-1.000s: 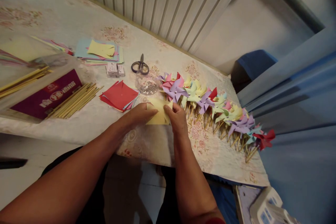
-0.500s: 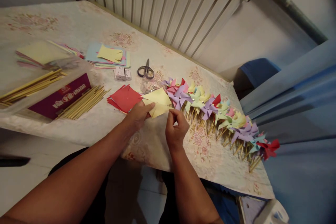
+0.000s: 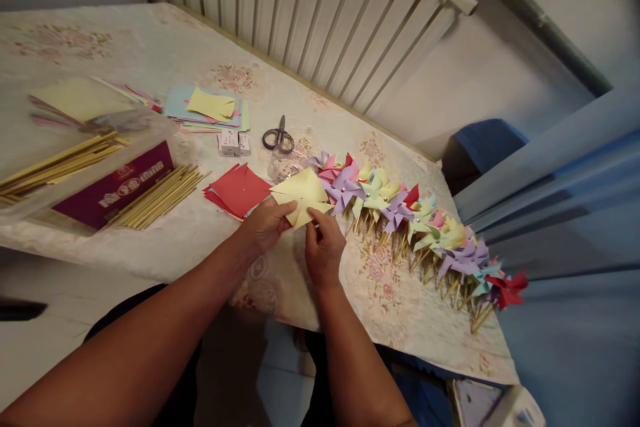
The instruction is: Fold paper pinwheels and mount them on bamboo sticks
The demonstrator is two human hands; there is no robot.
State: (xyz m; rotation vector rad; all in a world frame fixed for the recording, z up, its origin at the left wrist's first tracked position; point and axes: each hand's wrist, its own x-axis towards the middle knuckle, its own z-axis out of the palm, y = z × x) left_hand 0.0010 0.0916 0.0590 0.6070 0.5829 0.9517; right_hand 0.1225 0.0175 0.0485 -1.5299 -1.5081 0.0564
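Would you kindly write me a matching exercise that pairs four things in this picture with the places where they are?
1. Yellow sheet
2. Scissors
3. Red-topped paper stack
4. Pinwheels

A. In a row, right of the right hand
B. Between the loose sticks and the yellow sheet
C. Held by the left hand and the right hand
D. Lying just right of the small boxes

Right pairs: 1-C, 2-D, 3-B, 4-A

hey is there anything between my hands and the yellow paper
Nothing visible: the left hand and right hand both hold the yellow paper directly. The red sheets lie to its left, not between.
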